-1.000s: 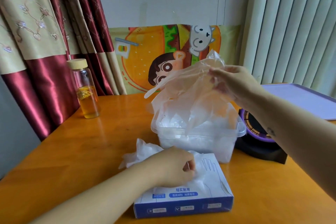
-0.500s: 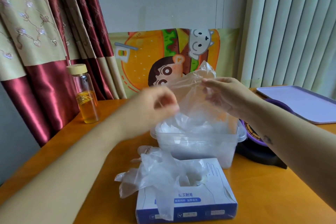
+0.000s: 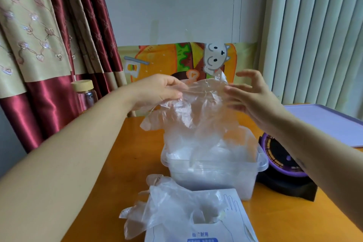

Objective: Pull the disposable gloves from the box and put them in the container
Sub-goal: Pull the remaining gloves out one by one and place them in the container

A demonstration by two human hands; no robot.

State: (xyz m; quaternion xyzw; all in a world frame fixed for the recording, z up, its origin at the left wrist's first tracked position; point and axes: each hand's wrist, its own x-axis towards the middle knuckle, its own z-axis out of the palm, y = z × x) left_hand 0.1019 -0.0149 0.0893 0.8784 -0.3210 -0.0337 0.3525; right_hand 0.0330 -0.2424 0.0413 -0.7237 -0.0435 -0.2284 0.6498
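A clear plastic glove (image 3: 198, 110) hangs above the clear container (image 3: 214, 167), which holds several crumpled gloves. My left hand (image 3: 159, 90) pinches the glove's top edge on the left. My right hand (image 3: 249, 94) touches the glove's right side with its fingers spread and fairly straight. The white and blue glove box (image 3: 220, 220) lies at the near edge, and a bunch of gloves (image 3: 163, 206) spills from its opening toward the left.
A glass bottle (image 3: 86, 94) with a pale cap stands at the left by the red curtain. A black and purple device (image 3: 282, 169) sits right of the container. A lilac tray (image 3: 334, 124) lies at the far right. A cartoon board leans on the wall.
My left hand left the box, rose and took the glove's top edge. My right hand's fingers loosened and spread. More gloves now trail out of the box.
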